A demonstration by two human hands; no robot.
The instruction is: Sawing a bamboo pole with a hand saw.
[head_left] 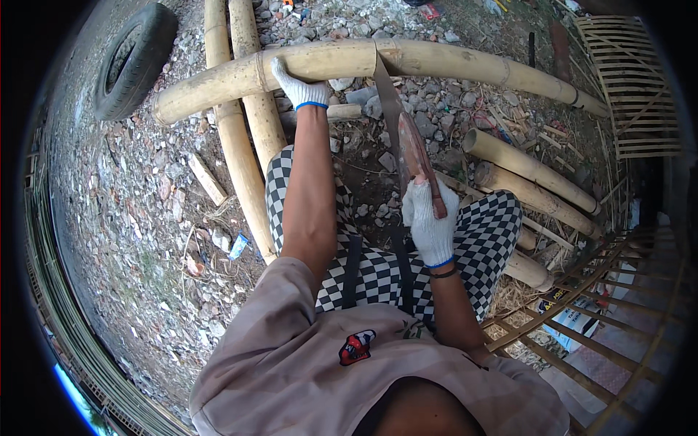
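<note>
A thick bamboo pole [465, 59] lies crosswise in front of me, over two other bamboo poles [256, 120] at the left. My left hand [299, 89], in a white knit glove with a blue cuff, presses on the crosswise pole left of its middle, the thumb apart from the fingers, which are partly hidden. In a matching glove, my right hand [432, 224] is wrapped round the wooden handle of a handsaw [391, 116]. The blade slants away from me, its far end against the near side of the pole at a dark cut line.
An old tyre [135, 62] stands at the far left on gravelly ground. Shorter cut bamboo pieces [538, 173] lie at my right. Slatted bamboo panels [629, 87] stand at the right edge. A wood offcut [207, 179] and a blue wrapper [238, 246] lie at the left.
</note>
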